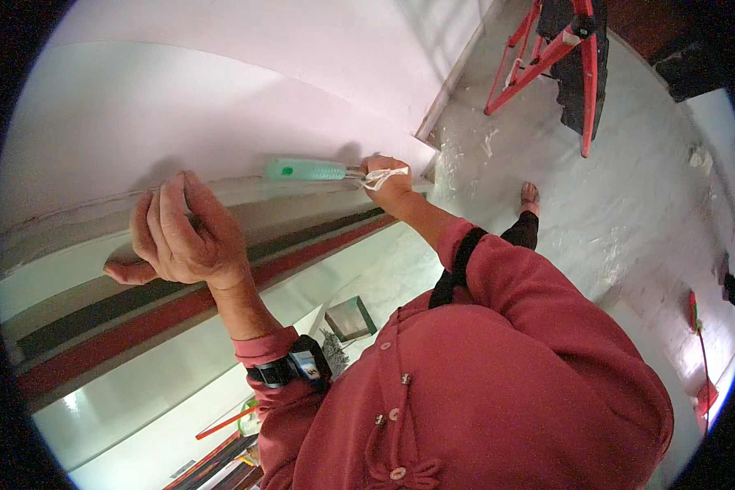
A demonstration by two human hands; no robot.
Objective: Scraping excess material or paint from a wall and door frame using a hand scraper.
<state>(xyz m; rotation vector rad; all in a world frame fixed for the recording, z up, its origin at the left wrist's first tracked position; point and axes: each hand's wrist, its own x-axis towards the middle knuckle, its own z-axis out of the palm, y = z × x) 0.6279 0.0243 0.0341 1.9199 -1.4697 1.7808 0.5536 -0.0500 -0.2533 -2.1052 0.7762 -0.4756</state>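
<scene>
My right hand [389, 179] is closed around the metal end of a hand tool with a translucent green plastic handle [306, 169]. The handle points left, close to the pale wall [233, 116]; the tool's head is hidden in my hand. Thin white strips [384, 176] hang over my fingers. My left hand [187, 236] is raised in front of a ledge with dark and red bands [135, 321], left of the tool. Its thumb and fingertips come close together near the wall and one finger sticks out to the left; whether anything is between the tips cannot be told.
A red-framed folding ladder [548, 58] stands at the upper right on the scuffed grey floor [563, 257]. A foot [530, 195] in a sandal rests on the floor. A square metal-edged box [351, 319] lies below the ledge. A red tool with a cord [693, 311] is at the far right.
</scene>
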